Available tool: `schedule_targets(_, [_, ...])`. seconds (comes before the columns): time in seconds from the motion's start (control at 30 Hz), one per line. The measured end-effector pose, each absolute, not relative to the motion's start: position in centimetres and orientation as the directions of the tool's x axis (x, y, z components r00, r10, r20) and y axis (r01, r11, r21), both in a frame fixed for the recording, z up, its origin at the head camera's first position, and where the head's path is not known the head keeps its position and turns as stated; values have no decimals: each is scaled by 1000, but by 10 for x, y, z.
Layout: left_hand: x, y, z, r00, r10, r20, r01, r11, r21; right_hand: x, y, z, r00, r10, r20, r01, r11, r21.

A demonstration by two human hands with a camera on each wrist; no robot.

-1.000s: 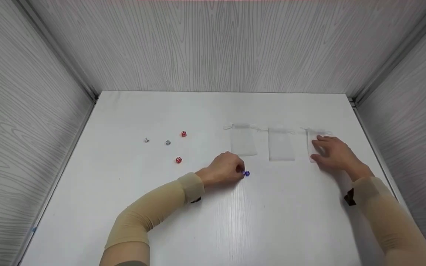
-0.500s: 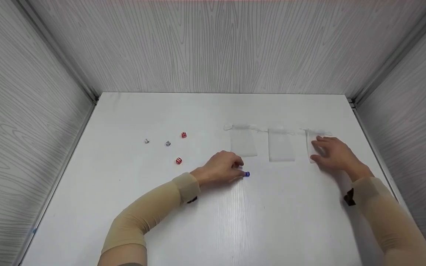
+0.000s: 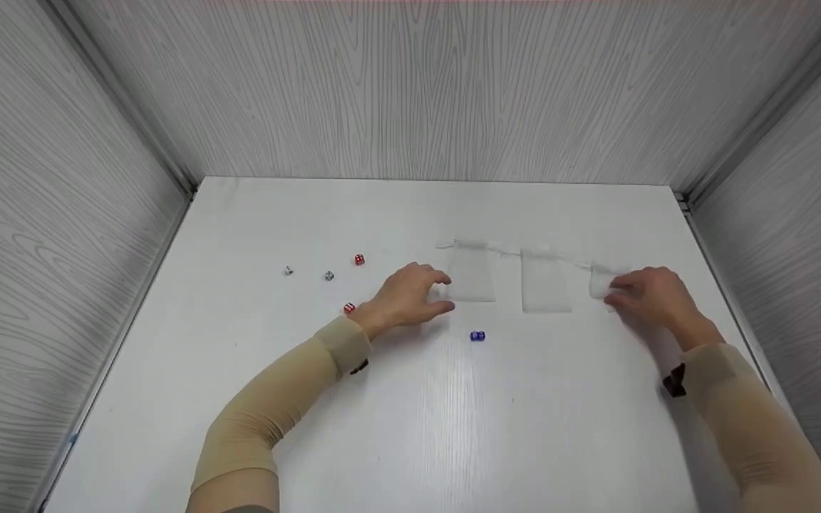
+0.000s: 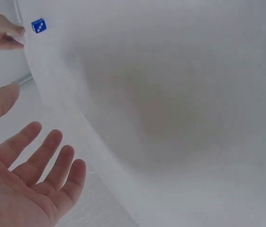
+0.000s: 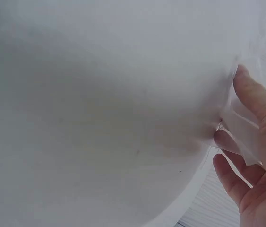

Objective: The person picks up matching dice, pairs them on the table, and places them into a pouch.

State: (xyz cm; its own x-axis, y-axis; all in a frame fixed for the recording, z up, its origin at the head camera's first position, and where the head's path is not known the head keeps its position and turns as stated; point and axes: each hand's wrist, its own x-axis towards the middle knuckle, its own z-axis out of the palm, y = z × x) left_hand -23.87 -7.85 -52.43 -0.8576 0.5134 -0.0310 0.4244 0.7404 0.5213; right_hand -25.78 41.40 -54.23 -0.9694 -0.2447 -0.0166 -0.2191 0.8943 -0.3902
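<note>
My left hand (image 3: 402,299) hovers over the table with its fingers spread and nothing in them; its palm shows in the left wrist view. Just right of it lies a sheer white drawstring pouch (image 3: 472,276). Two blue dice (image 3: 477,335) sit side by side in front of the pouches. At the right, my right hand (image 3: 656,299) pinches another sheer pouch (image 3: 599,280) between thumb and fingers. In the right wrist view, the thin pouch fabric (image 5: 244,135) runs between the thumb and fingers. Between these two pouches lies a third pouch (image 3: 545,283), flat.
A red die (image 3: 349,308) lies close by my left wrist, with a second red die (image 3: 359,259) farther back. To their left are two whitish dice, a greyish die (image 3: 329,276) and a paler die (image 3: 288,271). Wood-grain panels (image 3: 410,92) enclose the white table (image 3: 410,427).
My left hand has let go of the blue dice and moved back and left, its fingers opening. My right hand now pinches the right pouch, whose lower part has lifted or folded.
</note>
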Motion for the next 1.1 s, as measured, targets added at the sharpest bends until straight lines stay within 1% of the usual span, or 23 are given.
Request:
schedule_targets(0.1, [-241,-82,-523,-868,496,-16,417,747,518,-255,413,-542,-969,-244,44,-241,889,-390])
schedule_targets(0.27, [-244,-83,-520,-883,469,-9,394,752,528,-252,408,-534,-957,-254,144,-289,890,-353])
schedule_targets(0.37, [-245,-83,-517,-890,457,-2,380,743,552,-251,401,-524,-931,-287,226,-348,886,-306])
schedule_targets(0.57, [-248,-77,-511,-904,426,32,349,693,630,-247,373,-497,-855,-340,392,-446,867,-222])
schedule_targets(0.67, [-251,-72,-508,-911,408,53,333,657,676,-244,354,-487,-790,-368,490,-505,844,-180])
schedule_targets(0.8, [-254,-60,-505,-920,387,63,301,594,746,-241,326,-476,-659,-413,628,-593,799,-97])
schedule_targets(0.87, [-255,-53,-503,-920,386,65,288,557,779,-240,311,-471,-593,-433,679,-628,776,-54])
schedule_targets(1.0, [-257,-39,-498,-920,384,72,265,478,837,-236,283,-462,-492,-470,732,-676,736,18])
schedule_targets(1.1, [-257,-29,-495,-922,380,77,234,386,893,-233,266,-459,-436,-514,739,-697,712,85])
